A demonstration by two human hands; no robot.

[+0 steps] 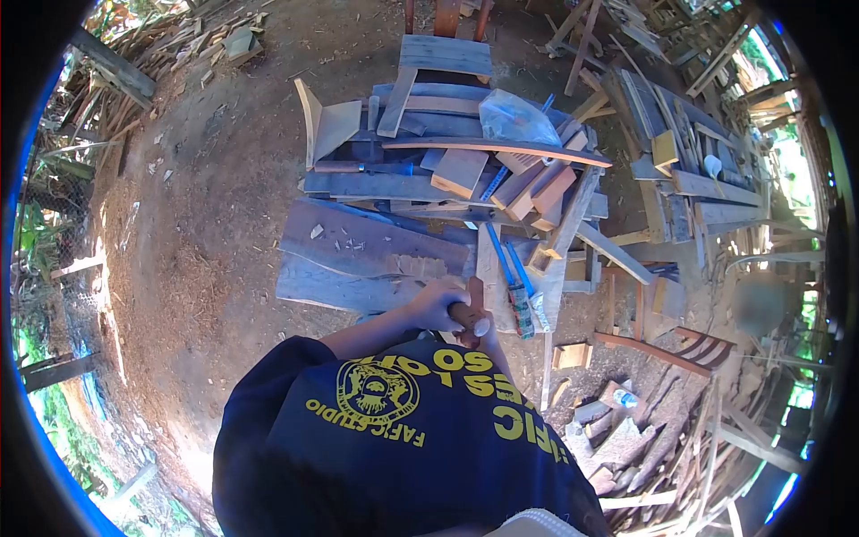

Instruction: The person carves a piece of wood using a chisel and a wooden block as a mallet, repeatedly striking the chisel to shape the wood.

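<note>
Close to my chest, my left hand [437, 305] is closed around a brown wooden piece [464, 314] with a rounded end. A reddish-brown upright part [476, 291] stands just beyond it, beside my fingertips. My right hand [489, 333] is at the other side of this piece, mostly hidden behind it and a small pale spot; I cannot tell how its fingers are set. Past my hands lies a wide dark board [367, 246] with wood chips on it. Right of it, two blue-bladed saws [510, 268] rest on a pale plank.
The workbench [358, 185] carries wood blocks [460, 172], a long curved strip [501, 145] and a clear plastic bag [514, 116]. More planks [716, 183] are stacked at the right. A chair-like frame [680, 349] and scrap wood lie on the dirt floor [206, 197].
</note>
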